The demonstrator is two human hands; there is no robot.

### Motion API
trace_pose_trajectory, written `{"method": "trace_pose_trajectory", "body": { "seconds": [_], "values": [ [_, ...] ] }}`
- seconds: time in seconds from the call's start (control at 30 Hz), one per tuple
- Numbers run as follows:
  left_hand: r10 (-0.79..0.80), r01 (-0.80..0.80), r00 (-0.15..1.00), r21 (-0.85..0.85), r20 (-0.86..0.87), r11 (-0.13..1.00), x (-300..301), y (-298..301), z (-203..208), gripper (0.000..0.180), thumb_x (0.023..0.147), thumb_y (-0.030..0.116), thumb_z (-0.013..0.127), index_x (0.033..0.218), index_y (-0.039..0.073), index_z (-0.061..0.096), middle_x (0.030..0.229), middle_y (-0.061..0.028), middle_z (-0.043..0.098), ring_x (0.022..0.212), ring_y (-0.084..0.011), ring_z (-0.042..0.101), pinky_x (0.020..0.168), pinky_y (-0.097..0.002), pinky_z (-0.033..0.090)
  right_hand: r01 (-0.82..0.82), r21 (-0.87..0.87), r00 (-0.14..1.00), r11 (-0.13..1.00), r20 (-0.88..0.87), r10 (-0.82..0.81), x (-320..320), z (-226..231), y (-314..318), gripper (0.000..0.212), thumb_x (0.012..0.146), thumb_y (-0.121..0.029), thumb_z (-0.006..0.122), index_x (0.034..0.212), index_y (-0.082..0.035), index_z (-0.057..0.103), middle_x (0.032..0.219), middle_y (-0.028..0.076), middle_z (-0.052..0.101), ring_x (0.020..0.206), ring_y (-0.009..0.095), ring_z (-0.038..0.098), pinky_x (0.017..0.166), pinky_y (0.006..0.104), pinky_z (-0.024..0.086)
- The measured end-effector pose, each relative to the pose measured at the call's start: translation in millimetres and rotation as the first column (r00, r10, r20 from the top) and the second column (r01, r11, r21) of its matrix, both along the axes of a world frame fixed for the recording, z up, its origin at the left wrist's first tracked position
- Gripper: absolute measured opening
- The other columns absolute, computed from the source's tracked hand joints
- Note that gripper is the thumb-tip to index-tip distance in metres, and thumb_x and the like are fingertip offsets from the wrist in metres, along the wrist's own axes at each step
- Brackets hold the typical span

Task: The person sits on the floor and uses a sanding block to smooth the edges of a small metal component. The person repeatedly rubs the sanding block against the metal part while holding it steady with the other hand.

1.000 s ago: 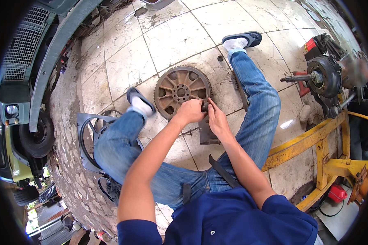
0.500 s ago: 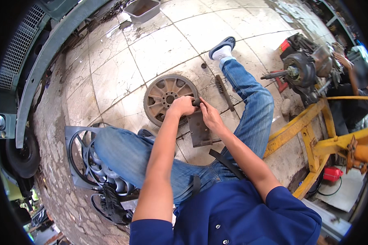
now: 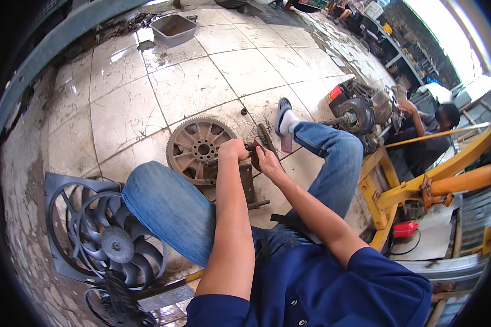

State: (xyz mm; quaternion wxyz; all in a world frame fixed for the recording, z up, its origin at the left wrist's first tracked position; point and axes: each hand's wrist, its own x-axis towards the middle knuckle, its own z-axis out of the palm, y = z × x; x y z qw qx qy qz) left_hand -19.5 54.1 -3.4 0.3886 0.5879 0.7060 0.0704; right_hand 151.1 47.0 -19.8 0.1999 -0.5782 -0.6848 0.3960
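My left hand (image 3: 232, 149) is closed around a small dark cylindrical part (image 3: 249, 146), most of which its fingers hide. Close beside it, my right hand (image 3: 267, 163) is closed, pinching a reddish-brown flat piece (image 3: 256, 151), perhaps sandpaper, against that part. Just left of my hands, a rusty toothed flywheel (image 3: 186, 143) lies flat on the floor, its near right edge partly hidden by my left forearm. Beneath my hands sits a dark metal plate-like block (image 3: 246, 182). A long narrow brush (image 3: 268, 139) lies beyond my right hand.
A small black ring-like part (image 3: 244, 111) lies beyond the flywheel. At left is a radiator fan (image 3: 116, 243). A grey basin (image 3: 174, 30) stands far off. To the right are a greasy mechanical assembly (image 3: 358, 115), a yellow steel frame (image 3: 399, 195) and a crouching person (image 3: 428, 131).
The view has tilted up and shifted right, so the fan and the person show more fully. Both hands still grip together; the reddish-brown piece now shows between them.
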Motion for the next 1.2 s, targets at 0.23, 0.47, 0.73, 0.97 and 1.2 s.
{"method": "trace_pose_trajectory", "body": {
  "seconds": [0.23, 0.47, 0.73, 0.97, 1.2],
  "values": [
    [-0.064, 0.064, 0.998, -0.071, 0.009, 0.995, -2.5, 0.6, 0.3, 0.046, 0.076, 0.034, 0.066, 0.109, 0.003, 0.072, 0.116, -0.0213, 0.068, 0.110, -0.0340, 0.066, 0.094, -0.0418, 0.054, 0.053, 0.011, 0.996, 0.999, -0.078, -0.052, -2.5, -16.5, -10.8, 0.045, 0.105, -0.035, 0.043, 0.128, -0.001, 0.060, 0.102, 0.023, 0.069, 0.095, 0.033, 0.065, 0.086, 0.0416, 0.047],
    [-0.092, 0.093, 0.996, -0.104, 0.018, 0.990, -6.3, 11.3, -5.6, 0.040, 0.075, 0.025, 0.066, 0.109, 0.004, 0.071, 0.113, -0.0185, 0.070, 0.105, -0.0320, 0.068, 0.089, -0.0414, 0.055, 0.111, -0.054, 0.950, 0.992, -0.286, -0.121, -12.5, -23.0, -8.8, 0.040, 0.105, -0.030, 0.045, 0.129, -0.002, 0.060, 0.090, 0.020, 0.067, 0.080, 0.024, 0.060, 0.077, 0.0391, 0.048],
    [-0.388, 0.403, 0.915, -0.207, 0.110, 0.891, -19.2, 29.1, 15.6, 0.057, 0.081, 0.032, 0.067, 0.125, -0.003, 0.057, 0.124, -0.0275, 0.063, 0.116, -0.0354, 0.062, 0.096, -0.0405, 0.050, 0.088, -0.190, 0.970, 0.978, -0.205, -0.127, -18.6, 4.1, -6.4, 0.040, 0.104, -0.028, 0.048, 0.136, -0.006, 0.057, 0.106, 0.025, 0.069, 0.097, 0.034, 0.068, 0.087, 0.0378, 0.050],
    [-0.476, 0.496, 0.864, -0.115, 0.165, 0.861, -48.7, 2.9, 33.3, 0.088, 0.084, 0.041, 0.073, 0.145, -0.009, 0.035, 0.140, -0.0320, 0.048, 0.133, -0.0364, 0.048, 0.111, -0.0377, 0.039, 0.059, -0.112, 0.924, 0.992, -0.369, -0.097, -25.7, 25.5, -21.7, 0.040, 0.103, -0.022, 0.049, 0.134, 0.001, 0.055, 0.116, 0.025, 0.067, 0.109, 0.037, 0.065, 0.092, 0.0394, 0.051],
    [-0.516, 0.562, 0.808, -0.109, 0.285, 0.820, -62.9, 19.8, 34.7, 0.078, 0.087, 0.022, 0.072, 0.149, -0.004, 0.033, 0.146, -0.0278, 0.044, 0.135, -0.0373, 0.046, 0.114, -0.0383, 0.036, 0.010, -0.249, 0.938, 0.969, -0.333, -0.095, -13.2, 5.5, -23.2, 0.041, 0.103, -0.018, 0.047, 0.141, -0.002, 0.049, 0.126, 0.023, 0.063, 0.115, 0.037, 0.063, 0.096, 0.0384, 0.049]
  ]
}}
